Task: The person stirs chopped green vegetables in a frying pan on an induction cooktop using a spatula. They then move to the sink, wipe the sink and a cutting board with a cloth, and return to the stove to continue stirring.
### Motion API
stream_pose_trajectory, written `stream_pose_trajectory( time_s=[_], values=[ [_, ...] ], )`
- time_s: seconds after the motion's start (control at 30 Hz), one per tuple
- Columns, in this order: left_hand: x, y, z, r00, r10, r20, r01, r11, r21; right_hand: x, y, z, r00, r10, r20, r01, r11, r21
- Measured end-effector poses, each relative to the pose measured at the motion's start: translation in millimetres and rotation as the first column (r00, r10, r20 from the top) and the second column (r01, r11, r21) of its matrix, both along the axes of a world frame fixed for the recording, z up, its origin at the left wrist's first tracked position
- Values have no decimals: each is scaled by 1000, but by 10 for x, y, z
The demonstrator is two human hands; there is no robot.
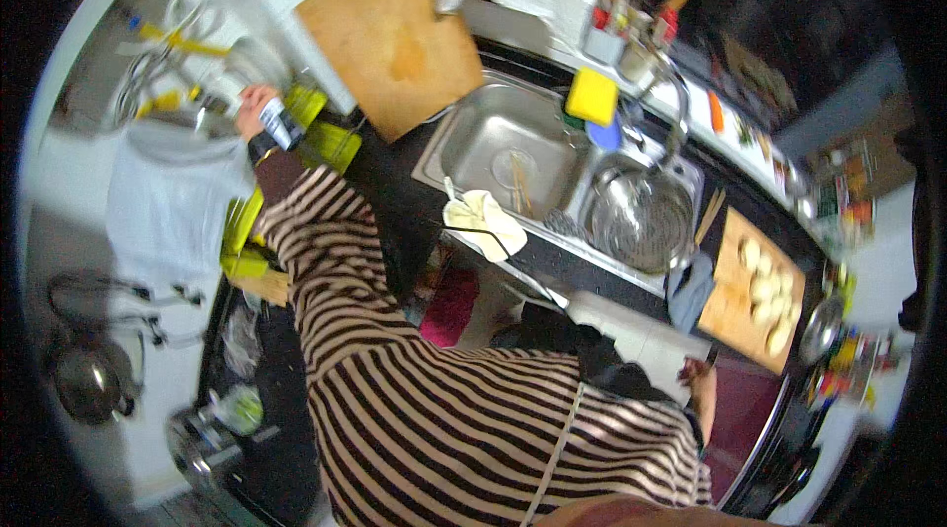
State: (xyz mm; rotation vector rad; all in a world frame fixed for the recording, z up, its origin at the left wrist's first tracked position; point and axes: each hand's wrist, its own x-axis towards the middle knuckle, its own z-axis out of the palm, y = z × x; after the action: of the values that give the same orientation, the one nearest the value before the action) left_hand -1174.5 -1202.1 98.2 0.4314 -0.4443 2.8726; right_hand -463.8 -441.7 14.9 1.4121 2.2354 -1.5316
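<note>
At the upper left, my left hand (pixel 254 110) reaches out to the wall beside the yellow-green rack (pixel 333 146). Its fingers are closed round a small dark-blue-and-white object (pixel 282 126), whose kind is too blurred to tell. Cords and yellow-handled items (pixel 163 98) hang just past the hand. My right hand (pixel 698 381) hangs low at the right, below the counter edge. Its fingers are loosely apart, with nothing seen in them. Nearest to it is a wooden board (pixel 735 295) bearing several pale peeled pieces (pixel 767 292), with a grey cloth (pixel 688 292) at its side.
A double steel sink (pixel 473 137) fills the middle counter; its right basin holds a metal colander (pixel 641 216). A pale yellow cloth (pixel 486 223) lies on its front edge. Behind are a large wooden board (pixel 385 43) and a yellow sponge (pixel 592 96). A pan (pixel 91 381) hangs at left.
</note>
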Motion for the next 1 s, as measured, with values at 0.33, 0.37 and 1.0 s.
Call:
stream_pose_trajectory(
  time_s=[0.33,0.37,1.0],
  values=[
    [1137,3130,807,930,361,-69,-278,571,-772,772,-274,-76,991,-111,-71,121,980,156],
    [1505,3466,855,907,406,-111,-319,490,-811,916,-302,-95,967,-208,-149,219,974,63],
    [7053,8999,-846,466,-862,200,489,62,-870,4573,92,-1010,303,-943,-137,953,303,21]
  ],
)
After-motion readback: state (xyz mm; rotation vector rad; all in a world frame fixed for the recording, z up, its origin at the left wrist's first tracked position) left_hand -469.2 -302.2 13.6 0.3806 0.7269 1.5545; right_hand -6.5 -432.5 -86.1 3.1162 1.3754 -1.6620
